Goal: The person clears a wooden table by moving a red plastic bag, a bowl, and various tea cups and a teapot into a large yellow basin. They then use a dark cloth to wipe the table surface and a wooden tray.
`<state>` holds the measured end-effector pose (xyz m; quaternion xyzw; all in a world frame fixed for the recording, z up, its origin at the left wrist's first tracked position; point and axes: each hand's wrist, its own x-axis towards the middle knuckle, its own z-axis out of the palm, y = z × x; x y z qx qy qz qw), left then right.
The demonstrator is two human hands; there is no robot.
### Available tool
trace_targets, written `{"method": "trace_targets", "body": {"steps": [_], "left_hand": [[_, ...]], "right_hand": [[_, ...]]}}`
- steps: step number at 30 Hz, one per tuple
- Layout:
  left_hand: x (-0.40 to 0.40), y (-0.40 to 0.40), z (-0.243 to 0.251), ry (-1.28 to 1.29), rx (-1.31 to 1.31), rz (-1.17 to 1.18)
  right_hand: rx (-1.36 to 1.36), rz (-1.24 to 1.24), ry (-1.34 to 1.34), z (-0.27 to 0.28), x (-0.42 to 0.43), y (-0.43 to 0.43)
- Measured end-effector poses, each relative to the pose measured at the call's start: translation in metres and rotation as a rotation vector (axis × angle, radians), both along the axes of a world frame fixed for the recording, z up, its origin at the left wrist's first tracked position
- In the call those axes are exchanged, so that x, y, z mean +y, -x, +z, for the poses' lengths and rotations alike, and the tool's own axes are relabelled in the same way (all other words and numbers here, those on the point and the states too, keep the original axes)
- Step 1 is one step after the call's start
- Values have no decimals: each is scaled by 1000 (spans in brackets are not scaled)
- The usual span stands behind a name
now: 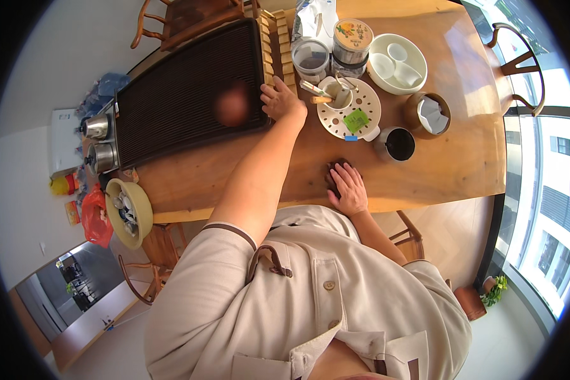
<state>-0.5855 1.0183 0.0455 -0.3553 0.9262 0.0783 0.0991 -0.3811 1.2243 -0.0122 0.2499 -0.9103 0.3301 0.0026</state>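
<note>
My left hand [283,100] reaches over the right rim of a dark ribbed tea tray [185,80]. Its fingers are at the rim and the near end of a wooden slatted strip [266,52]; whether they grip anything is unclear. On the near part of the table, my right hand [349,187] lies palm down over a dark brown cloth-like bundle [333,171], which it mostly covers. Between and beyond the hands stands a white perforated plate [330,121], bearing a cup of tea tools [337,95] and a green packet [356,121].
Metal kettles [99,156] stand at the tray's left end, beside a yellowish basin [145,209] of small ware. Tubs [353,40], a white bowl with small dishes [420,61], a brown canister [411,107] and a metal cup [384,145] stand right. A blurred reddish spot [232,103] overlies the tray.
</note>
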Motion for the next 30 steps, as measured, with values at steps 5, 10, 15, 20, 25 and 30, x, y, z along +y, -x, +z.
{"method": "trace_targets", "body": {"steps": [5, 10, 15, 20, 25, 30], "left_hand": [[-5, -13, -39, 30, 14, -20], [-9, -53, -25, -57, 346, -275], [-62, -170, -8, -260, 461, -644], [-136, -315, -45, -405, 298, -439], [-175, -366, -65, -328, 239, -251], [-191, -362, -46, -387, 351, -166]], "right_hand": [[-15, 4, -27, 4, -2, 1], [-61, -10, -92, -3, -2, -1], [-47, -451, -122, 2, -7, -15], [-510, -527, 671, 12, 25, -6], [-198, -699, 334, 27, 28, 10], [-126, -610, -296, 3, -34, 5]]}}
